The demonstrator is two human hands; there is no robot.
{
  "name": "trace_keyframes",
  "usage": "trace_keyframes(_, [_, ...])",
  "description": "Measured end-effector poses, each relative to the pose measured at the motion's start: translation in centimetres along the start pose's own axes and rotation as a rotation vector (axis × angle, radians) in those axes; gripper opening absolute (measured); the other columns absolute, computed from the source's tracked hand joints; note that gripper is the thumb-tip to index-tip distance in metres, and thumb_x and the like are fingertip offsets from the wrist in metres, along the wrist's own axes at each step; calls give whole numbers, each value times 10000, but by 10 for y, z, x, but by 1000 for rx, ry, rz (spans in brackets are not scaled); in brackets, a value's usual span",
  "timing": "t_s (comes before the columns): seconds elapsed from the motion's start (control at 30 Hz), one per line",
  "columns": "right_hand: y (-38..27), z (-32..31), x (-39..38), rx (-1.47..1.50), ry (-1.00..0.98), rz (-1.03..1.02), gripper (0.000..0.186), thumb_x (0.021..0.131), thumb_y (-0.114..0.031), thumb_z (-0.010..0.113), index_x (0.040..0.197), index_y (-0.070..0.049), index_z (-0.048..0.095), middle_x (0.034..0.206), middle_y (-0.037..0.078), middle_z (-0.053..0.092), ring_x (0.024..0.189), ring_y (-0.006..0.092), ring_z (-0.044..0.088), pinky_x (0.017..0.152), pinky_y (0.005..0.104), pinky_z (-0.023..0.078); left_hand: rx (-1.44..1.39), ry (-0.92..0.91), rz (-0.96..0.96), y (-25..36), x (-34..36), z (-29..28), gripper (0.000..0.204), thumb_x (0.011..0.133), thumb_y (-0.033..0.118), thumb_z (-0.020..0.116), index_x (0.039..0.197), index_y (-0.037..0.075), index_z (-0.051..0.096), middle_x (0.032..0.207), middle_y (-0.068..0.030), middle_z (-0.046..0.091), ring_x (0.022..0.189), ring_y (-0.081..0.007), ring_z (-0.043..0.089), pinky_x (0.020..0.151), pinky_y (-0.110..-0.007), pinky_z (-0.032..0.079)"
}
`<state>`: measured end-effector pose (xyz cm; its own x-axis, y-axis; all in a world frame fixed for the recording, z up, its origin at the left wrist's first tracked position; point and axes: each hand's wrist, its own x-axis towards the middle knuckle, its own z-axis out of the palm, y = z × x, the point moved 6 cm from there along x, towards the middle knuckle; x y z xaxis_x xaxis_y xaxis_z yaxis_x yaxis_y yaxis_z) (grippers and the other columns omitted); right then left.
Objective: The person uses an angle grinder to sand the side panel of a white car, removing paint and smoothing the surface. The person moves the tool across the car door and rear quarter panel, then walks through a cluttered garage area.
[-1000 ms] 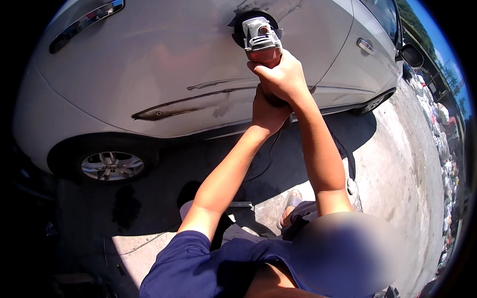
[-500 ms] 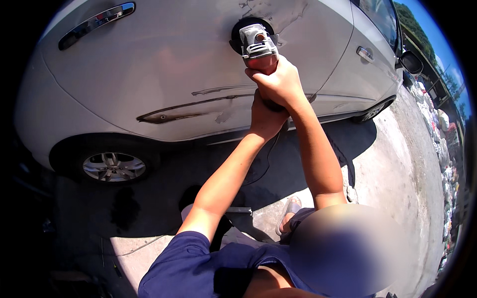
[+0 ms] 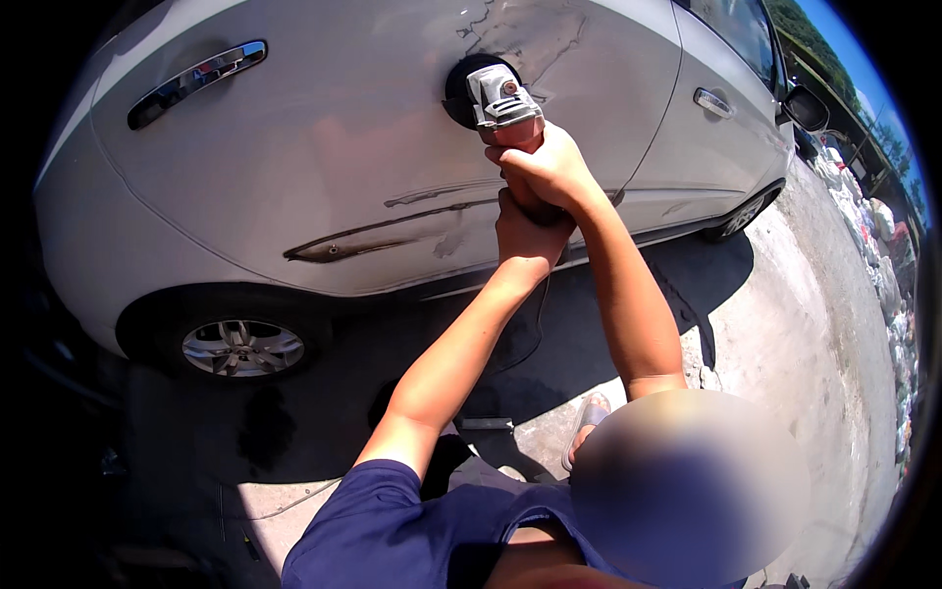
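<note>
Both my hands are wrapped round an angle grinder (image 3: 500, 103) with a silvery head, a reddish body and a dark round disc. My right hand (image 3: 549, 169) grips the body just behind the head. Lower down, my left hand (image 3: 528, 236) closes round the rear end, partly hidden by the tool and my other hand. The disc lies against, or very close to, the car door (image 3: 334, 137); contact cannot be made out. Cracked, scraped paint (image 3: 554, 49) shows beside and above the disc. Below it runs a long dark scrape (image 3: 363, 234).
A chrome handle (image 3: 196, 83) sits on the door at left, another handle (image 3: 713, 102) farther right. The wheel (image 3: 242, 348) stands at lower left. A dark cord (image 3: 540, 329) hangs below the grinder. White bags (image 3: 888, 265) are heaped along the right side.
The grinder and my hands have shifted slightly left across the door panel. My view has also moved a little, so the car sits lower in it. Both hands keep their grip.
</note>
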<state>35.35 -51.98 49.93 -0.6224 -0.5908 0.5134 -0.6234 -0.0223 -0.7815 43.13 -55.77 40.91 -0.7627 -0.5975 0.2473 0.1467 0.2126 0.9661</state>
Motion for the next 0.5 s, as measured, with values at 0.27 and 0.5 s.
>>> trace_keyframes(0.27, [12,9,-2,75,-130,32,467,796,-249,805,1156,17,673,983,58,720,888,146,658,874,323,538,-74,19,19,-2,-9,-5,771,726,237,918,1271,-49,452,1170,-141,694,1078,-238,700,905,-345,556])
trace_keyframes(0.5, [-27,0,2,66,-131,110,397,803,-308,811,1073,-40,700,942,55,713,862,142,641,831,316,532,-58,54,22,23,5,-8,702,720,217,911,1242,-27,511,1138,-130,712,1059,-230,710,885,-349,560])
